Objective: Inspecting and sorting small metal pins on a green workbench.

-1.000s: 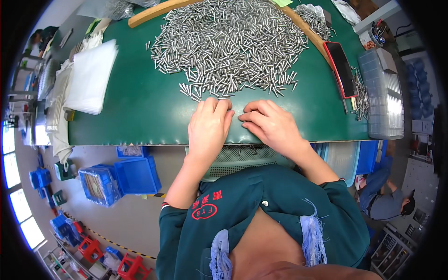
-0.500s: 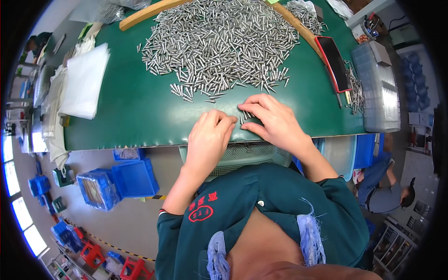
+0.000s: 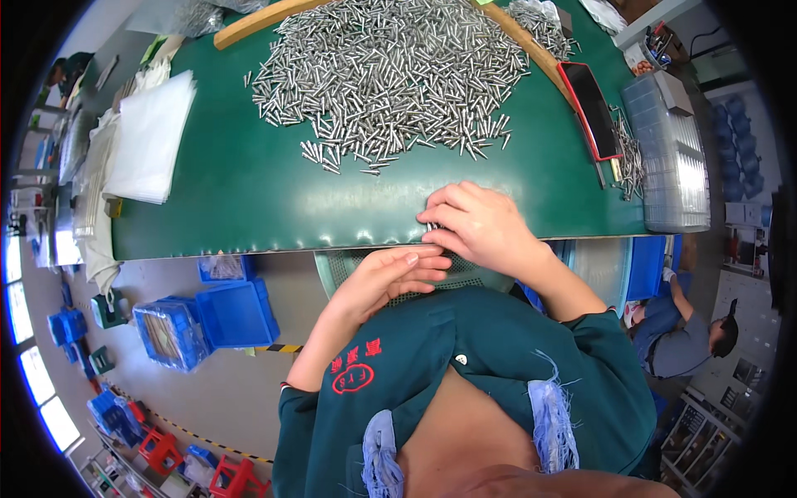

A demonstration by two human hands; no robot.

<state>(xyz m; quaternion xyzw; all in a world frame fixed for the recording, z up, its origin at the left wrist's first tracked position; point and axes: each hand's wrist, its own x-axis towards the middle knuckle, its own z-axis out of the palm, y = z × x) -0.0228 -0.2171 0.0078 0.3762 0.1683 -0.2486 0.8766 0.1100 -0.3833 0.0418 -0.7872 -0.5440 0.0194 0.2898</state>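
At the near edge of the green tabletop (image 3: 257,187), my right hand (image 3: 477,222) has its fingers bent round a few small silvery metal pins (image 3: 431,227), partly hidden under the fingertips. My left hand (image 3: 392,278) is just below that edge, its fingers stretched out and slightly cupped, with no pin visible in it. Its fingertips lie close under the right hand. Beneath both hands is a pale green perforated basket (image 3: 330,270), mostly covered. Farther back spreads a large heap of tapered metal pins (image 3: 390,83), with a few strays along its near side.
Wooden strips (image 3: 270,21) border the heap. To the right are a red-framed phone-like device (image 3: 588,108), thin metal pieces (image 3: 629,162) and clear plastic boxes (image 3: 677,158). White sheets (image 3: 149,137) lie left. Blue bins (image 3: 237,314) stand on the floor; another person (image 3: 685,340) sits at right.
My left hand has dropped from the tabletop to below its edge, and its fingers have opened out. My right hand has drawn slightly nearer the edge, its fingers closing over the pins.
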